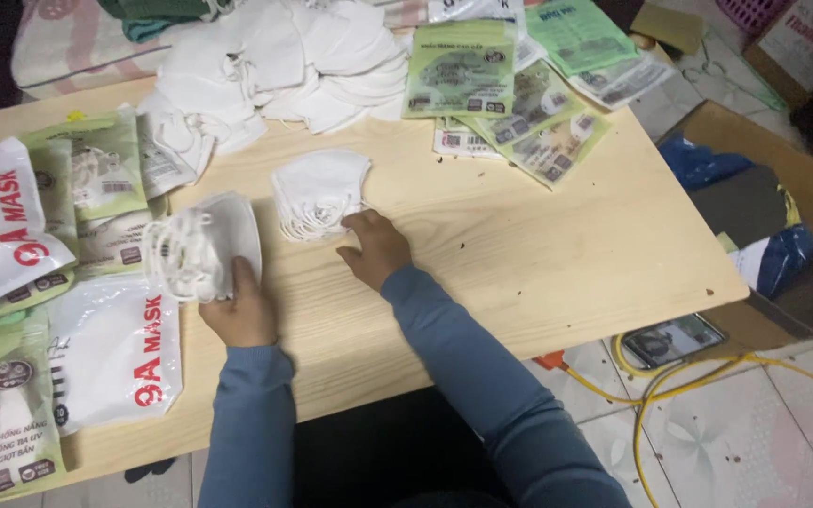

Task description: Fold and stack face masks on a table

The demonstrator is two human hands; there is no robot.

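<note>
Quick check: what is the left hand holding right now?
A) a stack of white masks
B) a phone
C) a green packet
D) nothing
A: the left hand grips a stack of white masks, ear loops bunched, above the wooden table.
</note>
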